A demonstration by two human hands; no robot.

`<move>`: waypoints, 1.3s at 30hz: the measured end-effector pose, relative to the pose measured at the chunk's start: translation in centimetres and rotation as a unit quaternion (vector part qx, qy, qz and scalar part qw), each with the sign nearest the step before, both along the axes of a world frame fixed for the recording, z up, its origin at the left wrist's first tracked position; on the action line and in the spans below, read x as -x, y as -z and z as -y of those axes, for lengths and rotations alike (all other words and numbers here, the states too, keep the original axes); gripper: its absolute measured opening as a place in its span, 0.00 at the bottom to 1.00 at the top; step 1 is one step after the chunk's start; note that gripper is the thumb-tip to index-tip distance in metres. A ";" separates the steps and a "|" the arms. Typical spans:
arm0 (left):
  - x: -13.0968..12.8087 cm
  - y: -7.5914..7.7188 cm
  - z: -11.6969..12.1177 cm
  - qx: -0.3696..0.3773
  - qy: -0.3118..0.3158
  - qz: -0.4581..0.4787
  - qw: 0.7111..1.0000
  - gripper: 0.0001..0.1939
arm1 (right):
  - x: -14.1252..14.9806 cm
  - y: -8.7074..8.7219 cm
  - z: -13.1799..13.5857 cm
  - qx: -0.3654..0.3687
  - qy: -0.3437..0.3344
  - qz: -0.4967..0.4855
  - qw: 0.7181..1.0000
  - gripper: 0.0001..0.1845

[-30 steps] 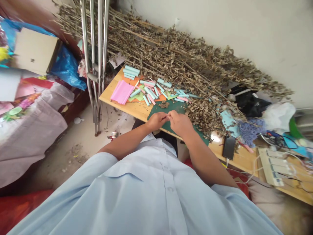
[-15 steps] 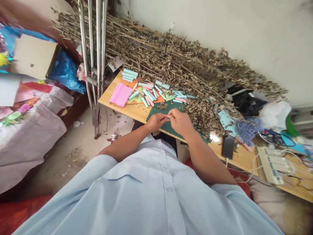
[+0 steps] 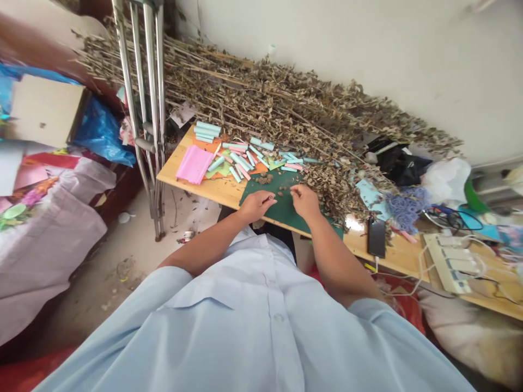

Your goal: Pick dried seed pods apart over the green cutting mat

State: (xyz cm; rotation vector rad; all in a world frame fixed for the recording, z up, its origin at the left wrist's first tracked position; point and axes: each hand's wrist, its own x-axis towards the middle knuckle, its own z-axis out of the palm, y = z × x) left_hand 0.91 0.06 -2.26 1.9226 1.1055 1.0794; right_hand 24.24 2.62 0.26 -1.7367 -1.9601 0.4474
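Pinching a small dark bit [image 3: 270, 198], the left hand [image 3: 254, 207] is apart from the right hand [image 3: 305, 202].
Left of the fingers, pink paper sheets [image 3: 195, 164] lie near the pale wooden tabletop's [image 3: 218, 193] edge. The bit, mostly covered by the curled left thumb and forefinger, is too small to identify. Between the hands, the flat dark-green mat [image 3: 281, 209] shows open room, with crumbly brown pieces [image 3: 283, 188] just beyond. The right fingertips bend close together; their hold cannot be told. Right of them, dry brown leaves [image 3: 335, 188] hide the mat's edge.
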 end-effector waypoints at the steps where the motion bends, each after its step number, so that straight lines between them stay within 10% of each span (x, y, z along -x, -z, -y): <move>1: 0.0 0.0 0.0 -0.002 0.001 -0.001 1.000 0.13 | 0.0 0.3 -0.2 -0.004 -0.005 -0.002 1.000 0.15; 16: 0.1 -0.1 0.0 -0.008 0.016 -0.011 1.000 0.13 | 1.4 0.5 -1.4 -0.040 -0.012 0.004 0.999 0.16; 27: 0.1 -0.4 0.0 -0.019 0.040 0.009 0.999 0.14 | 5.1 -6.5 3.7 -0.059 -0.165 -0.021 0.984 0.07; 39: 0.1 -0.1 -0.1 -0.024 0.041 -0.009 0.999 0.16 | 6.4 -9.0 2.7 -0.005 -0.282 0.182 0.942 0.11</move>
